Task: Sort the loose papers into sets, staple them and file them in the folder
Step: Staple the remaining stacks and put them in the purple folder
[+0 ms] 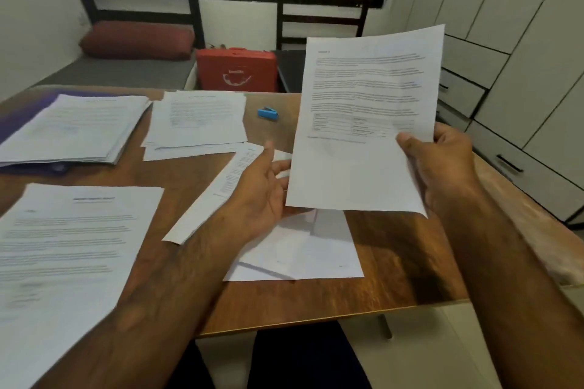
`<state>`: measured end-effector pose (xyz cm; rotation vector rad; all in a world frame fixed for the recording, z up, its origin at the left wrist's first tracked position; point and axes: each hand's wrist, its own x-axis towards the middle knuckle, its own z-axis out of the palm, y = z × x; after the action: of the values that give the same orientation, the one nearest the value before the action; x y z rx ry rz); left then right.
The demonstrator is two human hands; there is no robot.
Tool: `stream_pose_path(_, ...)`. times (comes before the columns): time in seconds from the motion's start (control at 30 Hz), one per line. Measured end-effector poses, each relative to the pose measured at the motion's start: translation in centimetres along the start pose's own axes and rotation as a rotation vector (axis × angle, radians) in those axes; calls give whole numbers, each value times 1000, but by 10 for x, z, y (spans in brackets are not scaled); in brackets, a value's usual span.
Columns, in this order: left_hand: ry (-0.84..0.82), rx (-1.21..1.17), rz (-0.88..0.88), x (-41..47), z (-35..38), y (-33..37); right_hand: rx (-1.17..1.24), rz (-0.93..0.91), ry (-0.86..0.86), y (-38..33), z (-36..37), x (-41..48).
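My right hand [439, 161] pinches a printed sheet [363, 123] by its right edge and holds it upright above the wooden table [395, 262]. My left hand [262, 186] is beside the sheet's lower left corner, fingers loosely spread, palm turned toward it; whether it touches the sheet I cannot tell. Loose papers [303, 249] lie under the hands. Another pile [196, 120] sits mid-table, a sheet [66, 256] lies near left. A stack [72, 126] rests on the purple folder [19, 117] at far left. A blue stapler [268, 113] lies beyond the hands.
A red case [237, 68] stands behind the table beside a bed with a maroon pillow [136, 39]. Chair backs stand against the far wall. White cabinets [521, 73] line the right side, close to the table's right edge.
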<state>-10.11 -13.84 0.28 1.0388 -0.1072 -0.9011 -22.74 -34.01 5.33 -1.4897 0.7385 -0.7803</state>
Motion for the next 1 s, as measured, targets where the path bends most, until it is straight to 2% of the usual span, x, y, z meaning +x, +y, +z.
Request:
stream_pose_path(0.17, -138, -233, 9, -3, -36, 4, 10, 36, -98, -5, 28, -13)
stream_pose_path(0.3, -76, -185, 190, -26, -63, 45, 78, 79, -240, 10, 66, -29)
stream_pose_path(0.4, 86, 82, 334, -52, -83, 70, 98, 92, -352, 25, 101, -43)
stream_pose_path(0.5, 311, 456, 341, -79, -119, 84, 117, 105, -471, 35, 140, -59)
stream_pose_path(0.67, 518, 569, 360, -140, -166, 93, 99, 141, -633, 46, 205, -88)
stream_pose_path(0.77, 824, 781, 367, -170, -198, 97, 56, 124, -654, 55, 233, -104)
stream_pose_path(0.83, 1079, 1260, 251, -195, -226, 99, 48, 145, -670, 64, 243, -113)
stream_pose_path(0.87, 1132, 1502, 172, -205, -236, 97, 41, 159, -665, 70, 244, -115)
stream_pose_path(0.9, 1140, 1612, 94, -215, -243, 93, 30, 171, -662, 74, 246, -118)
stream_pose_path(1.0, 1109, 1589, -255, -229, -240, 77, -5, 144, -654, 83, 247, -122)
